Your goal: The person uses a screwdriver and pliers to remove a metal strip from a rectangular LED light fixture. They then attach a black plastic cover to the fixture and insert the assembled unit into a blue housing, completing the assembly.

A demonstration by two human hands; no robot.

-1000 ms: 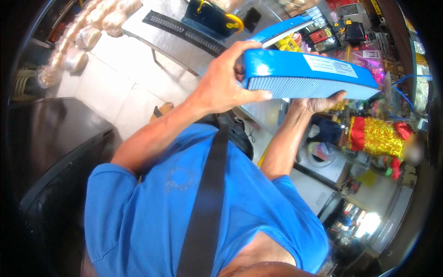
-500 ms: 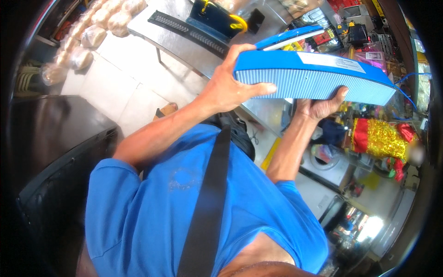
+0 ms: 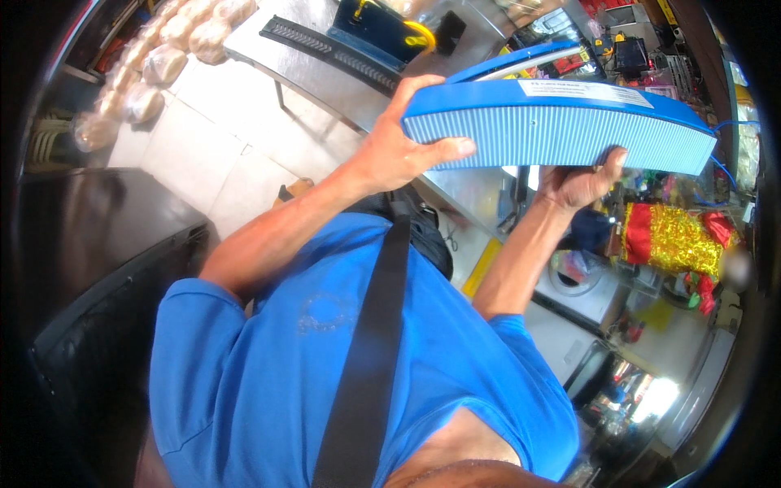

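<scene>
The person holds a long blue filter (image 3: 561, 122) up in front of the chest, w/ both hands. It lies about level, pleated side facing the camera, above the steel bench (image 3: 325, 73).

Left hand (image 3: 403, 142) is closed around the left end: thumb pressed across the pleats, fingers curled over the top edge. Right hand (image 3: 582, 183) supports from below near the middle-right, fingers bent up on the lower edge; palm mostly hidden, so how tight the grip is cannot be told.

To do this step well, it seems better to carry the weight on the blue frame, not on the pleats, because paper folds probably dent easy. The thumb on the pleats should press light. Keep both ends at same height, and keep it away from the black tool (image 3: 382, 24) on the bench.
</scene>
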